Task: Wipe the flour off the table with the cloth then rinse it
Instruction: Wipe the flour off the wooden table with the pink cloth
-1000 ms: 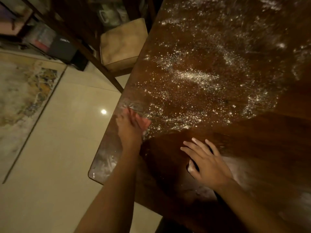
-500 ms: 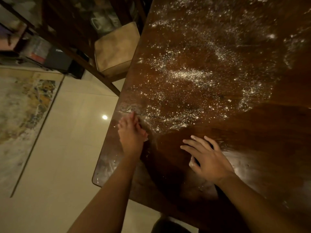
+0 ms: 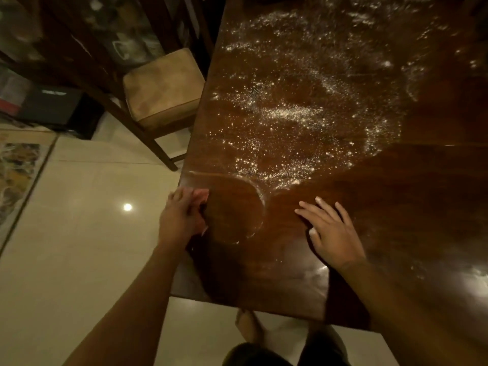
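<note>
A bare foot (image 3: pixel 248 326) stands on the pale floor (image 3: pixel 79 233), near the close edge of the dark wood table (image 3: pixel 396 194). Two bare arms reach up over that edge. The right hand (image 3: pixel 332 233) lies flat on the wood with its fingers (image 3: pixel 307 213) spread wide, and it holds nothing. The left hand (image 3: pixel 182 217) is at the left edge of the table, well apart from the right one. Its fingers are close together and bent over a pink cloth (image 3: pixel 202 192). The cloth is under the palm. One bit peeks out by the fingertips and another small bit by the thumb. Just to the right of those fingers is a round patch of bare wood. A thin curved line of white runs round it. Past the fingertips of both hands the flour (image 3: pixel 287 114) lies in a big speckled spread, thick in the middle and thin at its edges. Far off to the left of the left fingers, a tan stool (image 3: pixel 161 85) stands beside the table. A patterned rug (image 3: pixel 15 175) lies on the floor further left.
</note>
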Tool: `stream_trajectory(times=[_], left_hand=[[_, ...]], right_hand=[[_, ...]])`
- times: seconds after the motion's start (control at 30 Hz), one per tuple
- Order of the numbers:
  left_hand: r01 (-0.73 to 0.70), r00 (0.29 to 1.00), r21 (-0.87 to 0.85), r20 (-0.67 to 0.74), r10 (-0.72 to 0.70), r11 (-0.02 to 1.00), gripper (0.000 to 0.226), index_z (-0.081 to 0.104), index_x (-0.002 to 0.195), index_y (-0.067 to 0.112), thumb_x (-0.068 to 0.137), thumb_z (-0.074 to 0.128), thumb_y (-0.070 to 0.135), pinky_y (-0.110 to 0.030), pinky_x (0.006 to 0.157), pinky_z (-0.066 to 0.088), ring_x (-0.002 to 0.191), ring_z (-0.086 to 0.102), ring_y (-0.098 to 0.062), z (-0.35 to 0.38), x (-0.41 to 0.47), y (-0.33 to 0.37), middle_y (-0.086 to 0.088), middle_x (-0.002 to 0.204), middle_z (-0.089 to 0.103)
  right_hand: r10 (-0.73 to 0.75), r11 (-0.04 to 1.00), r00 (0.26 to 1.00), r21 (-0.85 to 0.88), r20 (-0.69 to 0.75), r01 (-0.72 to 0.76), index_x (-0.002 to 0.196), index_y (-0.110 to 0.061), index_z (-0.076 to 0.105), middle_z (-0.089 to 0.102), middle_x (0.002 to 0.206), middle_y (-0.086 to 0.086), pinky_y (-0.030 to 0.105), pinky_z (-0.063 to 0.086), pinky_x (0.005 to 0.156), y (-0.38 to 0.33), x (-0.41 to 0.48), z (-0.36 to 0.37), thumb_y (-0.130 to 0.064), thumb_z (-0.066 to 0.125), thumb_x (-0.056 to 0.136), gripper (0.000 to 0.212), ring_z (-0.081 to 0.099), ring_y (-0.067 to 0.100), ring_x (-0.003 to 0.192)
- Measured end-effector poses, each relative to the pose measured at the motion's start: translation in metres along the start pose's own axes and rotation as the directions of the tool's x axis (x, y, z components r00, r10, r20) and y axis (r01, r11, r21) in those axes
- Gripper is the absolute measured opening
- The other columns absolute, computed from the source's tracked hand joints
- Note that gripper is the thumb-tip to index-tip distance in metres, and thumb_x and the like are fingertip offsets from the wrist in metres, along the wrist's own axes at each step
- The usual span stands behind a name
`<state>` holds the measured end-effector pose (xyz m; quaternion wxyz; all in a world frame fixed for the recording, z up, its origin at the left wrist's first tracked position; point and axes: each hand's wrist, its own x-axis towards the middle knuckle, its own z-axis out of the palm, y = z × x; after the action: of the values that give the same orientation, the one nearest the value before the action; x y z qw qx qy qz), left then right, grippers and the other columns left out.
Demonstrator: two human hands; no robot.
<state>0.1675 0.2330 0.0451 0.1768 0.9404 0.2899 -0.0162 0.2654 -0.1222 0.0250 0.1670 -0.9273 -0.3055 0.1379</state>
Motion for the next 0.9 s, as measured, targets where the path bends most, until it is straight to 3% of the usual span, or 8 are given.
stream_trajectory(times=[0.17,0.33,0.4,0.53,0.6,0.67,0.77,0.9], left_hand=[[-0.408,0.912,0.020,0.042,0.407,0.913,0.048,0.042,0.137,0.037,0.095,0.042,0.014,-0.036,0.107,0.041,0.134,0.041,-0.022,0.031,-0.034,0.064,0.001,0.145,0.042],[-0.797,0.501,-0.164,0.357,0.788,0.581,0.068,0.029,0.151,0.036,0.089,0.056,0.021,-0.041,0.122,0.020,0.150,0.009,-0.008,0.021,-0.075,-0.009,0.011,0.160,0.023],[-0.721,0.592,-0.266,0.245,0.768,0.640,0.073,0.042,0.139,0.046,0.078,0.063,0.009,-0.040,0.120,0.024,0.146,0.022,-0.005,0.005,-0.059,-0.045,0.013,0.149,0.041],[-0.227,0.969,-0.148,0.062,0.238,0.963,0.071,0.046,0.139,0.034,0.079,0.067,0.001,-0.051,0.115,0.033,0.141,0.036,-0.025,-0.010,-0.002,-0.030,0.002,0.152,0.040],[-0.056,0.998,-0.044,0.037,0.058,0.997,0.071,0.034,0.150,0.023,0.086,0.062,0.012,-0.052,0.120,0.022,0.147,0.023,-0.031,-0.002,0.015,0.004,-0.006,0.160,0.027],[-0.144,0.989,-0.004,0.039,0.144,0.990,0.061,0.027,0.154,0.024,0.096,0.048,0.022,-0.052,0.121,0.018,0.150,0.014,-0.031,0.017,0.015,0.028,-0.009,0.162,0.021],[-0.480,0.866,-0.025,0.142,0.478,0.877,0.048,0.025,0.152,0.038,0.104,0.023,0.039,-0.049,0.120,0.021,0.151,0.011,-0.021,0.040,-0.019,0.032,0.003,0.162,0.022],[-0.811,0.531,-0.073,0.326,0.783,0.580,0.054,0.026,0.151,0.042,0.102,0.037,0.023,-0.043,0.123,0.016,0.152,0.010,-0.015,0.023,-0.059,-0.025,0.009,0.163,0.019]], right_hand=[[0.232,0.972,0.971,-0.009,-0.052,-0.233,0.158,-0.037,0.020,0.011,0.166,-0.015,0.042,-0.004,0.125,-0.052,-0.030,0.027,-0.042,0.025,0.097,0.062,-0.003,0.011,0.155],[0.258,0.964,0.963,-0.051,-0.072,-0.262,0.158,-0.037,0.020,0.011,0.167,-0.014,0.041,-0.005,0.124,-0.057,-0.035,0.032,-0.046,0.026,0.095,0.064,-0.002,0.010,0.155],[0.267,0.959,0.961,-0.074,-0.079,-0.272,0.158,-0.037,0.021,0.013,0.167,-0.014,0.043,-0.001,0.124,-0.057,-0.033,0.033,-0.046,0.026,0.095,0.064,0.000,0.011,0.155],[0.281,0.949,0.953,-0.117,-0.109,-0.293,0.156,-0.036,0.026,0.017,0.166,-0.014,0.047,0.005,0.123,-0.059,-0.031,0.035,-0.046,0.032,0.093,0.064,0.005,0.013,0.155],[0.282,0.947,0.952,-0.122,-0.120,-0.296,0.155,-0.036,0.027,0.019,0.166,-0.013,0.047,0.007,0.123,-0.058,-0.031,0.036,-0.046,0.032,0.093,0.064,0.006,0.013,0.155],[0.282,0.949,0.951,-0.111,-0.127,-0.296,0.155,-0.037,0.028,0.020,0.165,-0.013,0.047,0.007,0.123,-0.058,-0.031,0.037,-0.045,0.032,0.092,0.063,0.007,0.012,0.155],[0.282,0.947,0.950,-0.119,-0.131,-0.298,0.155,-0.037,0.029,0.021,0.165,-0.013,0.047,0.008,0.123,-0.058,-0.030,0.036,-0.045,0.032,0.092,0.064,0.007,0.013,0.155],[0.287,0.944,0.949,-0.131,-0.130,-0.304,0.154,-0.037,0.030,0.023,0.165,-0.012,0.048,0.010,0.122,-0.059,-0.031,0.036,-0.045,0.031,0.091,0.064,0.010,0.014,0.155]])
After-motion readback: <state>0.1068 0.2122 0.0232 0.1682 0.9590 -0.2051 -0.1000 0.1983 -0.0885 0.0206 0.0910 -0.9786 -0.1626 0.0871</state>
